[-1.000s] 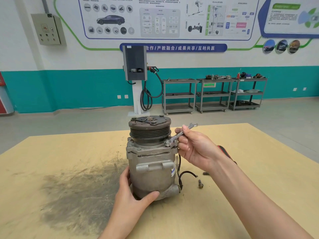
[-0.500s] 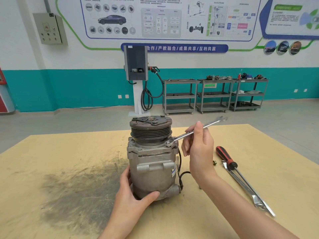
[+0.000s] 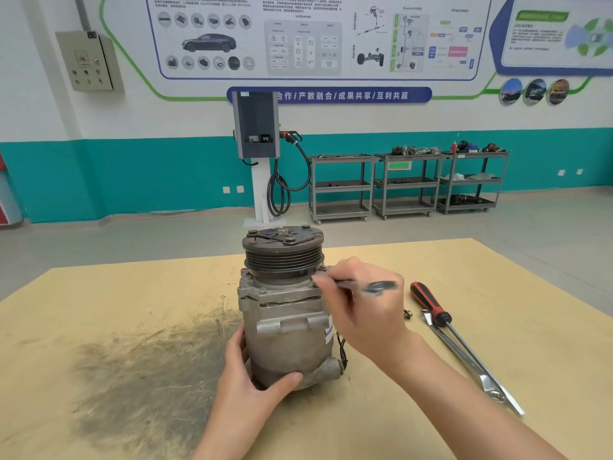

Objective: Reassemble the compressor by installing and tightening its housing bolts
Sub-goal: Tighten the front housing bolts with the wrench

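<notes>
Compressor upright near the worktop's middle. Left hand grips its base; right hand holds a blurred wrench at a housing bolt on the upper right flange, itself hidden. Step: tightening. Next, probably reseat and pull again. Screwdriver and spare wrench toward the right edge.

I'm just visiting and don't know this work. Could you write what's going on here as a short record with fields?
Object: compressor, upright on the wooden table
Left hand: grips the compressor's lower body
Right hand: holds a wrench, blurred, at the upper housing flange
Bolt under the wrench: hidden
Lying to the right: red-handled screwdriver, a second wrench, a small loose bolt
</notes>
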`<state>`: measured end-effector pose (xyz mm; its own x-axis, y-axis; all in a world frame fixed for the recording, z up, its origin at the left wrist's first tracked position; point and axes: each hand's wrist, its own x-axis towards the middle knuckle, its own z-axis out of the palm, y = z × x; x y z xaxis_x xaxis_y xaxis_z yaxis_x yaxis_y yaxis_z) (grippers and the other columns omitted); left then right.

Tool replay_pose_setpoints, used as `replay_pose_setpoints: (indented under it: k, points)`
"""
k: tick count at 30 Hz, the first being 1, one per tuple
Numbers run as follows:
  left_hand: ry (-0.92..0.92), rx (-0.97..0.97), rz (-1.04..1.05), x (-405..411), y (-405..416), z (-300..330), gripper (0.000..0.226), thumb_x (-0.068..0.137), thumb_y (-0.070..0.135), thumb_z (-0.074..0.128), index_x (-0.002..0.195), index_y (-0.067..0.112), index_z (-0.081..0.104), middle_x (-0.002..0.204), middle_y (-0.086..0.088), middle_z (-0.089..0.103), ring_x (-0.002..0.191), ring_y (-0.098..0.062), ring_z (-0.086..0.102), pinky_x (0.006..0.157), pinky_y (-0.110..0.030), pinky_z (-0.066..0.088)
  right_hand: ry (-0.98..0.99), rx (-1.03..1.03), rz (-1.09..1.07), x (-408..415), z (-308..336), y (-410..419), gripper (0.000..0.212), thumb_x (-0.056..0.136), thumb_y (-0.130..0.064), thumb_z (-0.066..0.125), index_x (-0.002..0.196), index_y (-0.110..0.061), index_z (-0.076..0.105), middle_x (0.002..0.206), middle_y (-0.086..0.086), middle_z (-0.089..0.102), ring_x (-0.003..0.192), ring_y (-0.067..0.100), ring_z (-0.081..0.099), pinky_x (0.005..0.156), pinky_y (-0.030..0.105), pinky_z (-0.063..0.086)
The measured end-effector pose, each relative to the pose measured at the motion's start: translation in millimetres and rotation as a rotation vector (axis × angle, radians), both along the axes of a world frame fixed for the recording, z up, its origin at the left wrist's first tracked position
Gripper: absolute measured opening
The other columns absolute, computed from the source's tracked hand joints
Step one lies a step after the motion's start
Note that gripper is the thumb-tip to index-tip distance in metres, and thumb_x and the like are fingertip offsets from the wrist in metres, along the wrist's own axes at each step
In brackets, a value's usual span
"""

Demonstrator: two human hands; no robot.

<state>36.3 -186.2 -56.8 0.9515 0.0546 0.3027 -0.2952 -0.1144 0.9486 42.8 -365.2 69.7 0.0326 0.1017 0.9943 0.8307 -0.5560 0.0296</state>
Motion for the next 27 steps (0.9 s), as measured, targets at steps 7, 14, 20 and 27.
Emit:
replay_pose_setpoints:
  k: [7,14,20,27]
  points:
    - [0.003,0.012,0.012,0.6,-0.1,-0.5,0.101,0.059,0.024,0.09,0.135,0.042,0.026,0.123,0.036,0.038,0.098,0.034,0.042,0.071,0.002,0.042,-0.022,-0.234,-0.477,-25.2,18.5,13.5,0.034,0.097,-0.031,0.052,0.069,-0.014,0.06,0.05,-0.004,0.046,0.04,0.015,0.042,0.035,0.028,0.035]
    - [0.022,0.013,0.023,1.9,-1.4,0.9,0.094,0.06,0.016,0.09,0.129,0.038,0.031,0.118,0.035,0.04,0.093,0.036,0.042,0.07,-0.004,0.045,0.004,-0.334,-0.625,-34.5,13.7,23.2,0.026,0.093,-0.027,0.062,0.069,-0.019,0.057,0.053,-0.005,0.045,0.041,0.015,0.045,0.04,0.026,0.031]
    - [0.036,0.018,0.026,1.5,-2.4,2.8,0.079,0.06,0.013,0.089,0.112,0.043,0.038,0.112,0.031,0.046,0.091,0.031,0.047,0.076,-0.011,0.046,0.089,-0.38,-0.621,-36.3,11.0,27.0,0.022,0.078,-0.023,0.077,0.07,-0.02,0.057,0.055,-0.005,0.046,0.043,0.014,0.046,0.04,0.025,0.032]
    - [0.026,0.007,0.021,0.6,-2.0,3.8,0.098,0.059,0.013,0.09,0.135,0.035,0.031,0.12,0.024,0.046,0.097,0.029,0.043,0.092,-0.02,0.041,0.115,-0.282,-0.465,-39.7,17.3,25.1,0.026,0.093,-0.03,0.061,0.071,-0.019,0.064,0.058,-0.004,0.053,0.049,0.017,0.053,0.039,0.029,0.04]
